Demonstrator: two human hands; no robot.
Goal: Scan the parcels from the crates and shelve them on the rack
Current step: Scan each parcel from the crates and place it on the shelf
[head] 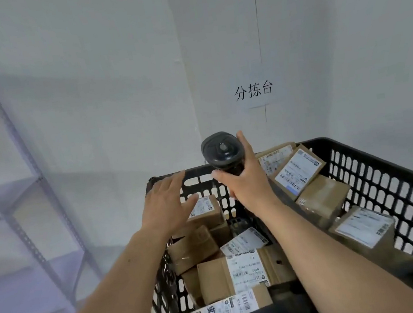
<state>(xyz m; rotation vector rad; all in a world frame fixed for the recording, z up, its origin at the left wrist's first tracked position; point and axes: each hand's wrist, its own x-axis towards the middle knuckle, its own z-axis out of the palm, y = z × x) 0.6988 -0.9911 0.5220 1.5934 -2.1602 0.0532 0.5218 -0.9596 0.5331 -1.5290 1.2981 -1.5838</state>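
Rack (17,165) waits off left; crate (387,185) below is full of parcels (244,272), none shelved yet. My right grip (248,179) wraps the scanner (222,151), ready to read labels; left grip (165,203) spread flat, empty, reaching in

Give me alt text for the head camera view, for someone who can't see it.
A right hand grips a black barcode scanner above a black plastic crate full of labelled cardboard parcels, while the open left hand reaches over them. A metal rack stands left.
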